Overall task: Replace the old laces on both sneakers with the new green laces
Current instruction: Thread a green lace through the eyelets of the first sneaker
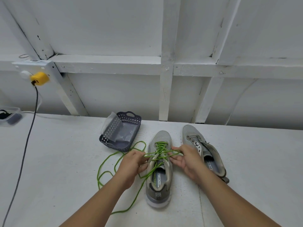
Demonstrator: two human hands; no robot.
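Green lace [161, 149] already zigzags up the front of the nearer sneaker [159, 169], which sits on the white table [65, 161] with its toe pointing away from us. We take this sneaker as our landmark. Just over its top eyelets our left hand [131, 166] pinches one strand of the lace on the shoe's left side, and our right hand [186, 159] pinches another strand on the shoe's right side, so the two strands cross above the tongue. The hands are apart, one at each side of the shoe, each with fingers curled round the lace.

Left of the sneaker, a long loose run of green lace [108, 171] curls over the table and trails back past the heel toward us. Right of it, just beside, the second sneaker [203, 148] lies with bare eyelets and its tongue open. Beyond the sneaker's toe and to the left stands a dark basket [129, 119] holding clear plastic wrapping [124, 133]. Far to the left, a grey cable [24, 154] runs across the table up to a yellow plug [39, 78] on the white wall, and a clear box [9, 115] sits at the table's edge.
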